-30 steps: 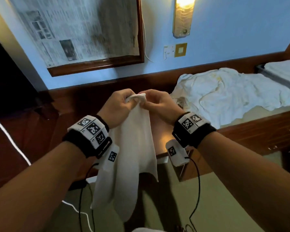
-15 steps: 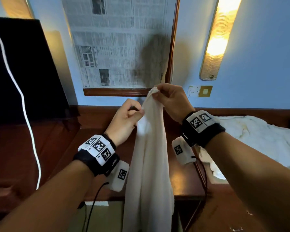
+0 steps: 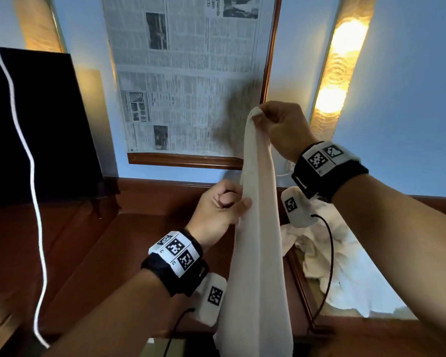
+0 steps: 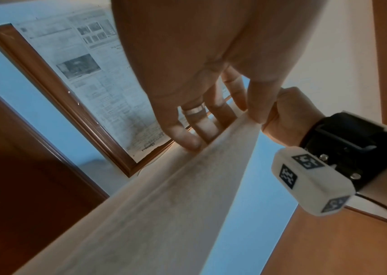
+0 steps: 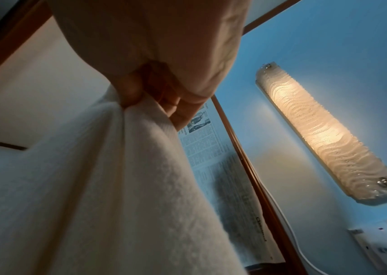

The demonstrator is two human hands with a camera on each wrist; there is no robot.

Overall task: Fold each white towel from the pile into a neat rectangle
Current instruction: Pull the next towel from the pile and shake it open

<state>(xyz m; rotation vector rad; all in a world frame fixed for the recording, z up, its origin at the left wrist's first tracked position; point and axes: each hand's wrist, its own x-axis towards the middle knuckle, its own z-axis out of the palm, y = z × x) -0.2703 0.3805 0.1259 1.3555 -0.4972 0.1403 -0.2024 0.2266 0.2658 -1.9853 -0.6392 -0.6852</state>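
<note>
The right hand (image 3: 281, 130) has lifted its pinched corner high while the left hand (image 3: 216, 210) has slid down the hanging white towel (image 3: 258, 253), pinching its edge, likely seeking the next corner above the bench (image 3: 139, 240).

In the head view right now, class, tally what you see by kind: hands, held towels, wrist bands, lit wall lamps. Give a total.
Hands: 2, left hand and right hand
Held towel: 1
Wrist bands: 2
Lit wall lamps: 1
Total: 6

The newspaper (image 3: 191, 78) carries print too small and blurred to read with any certainty.
</note>
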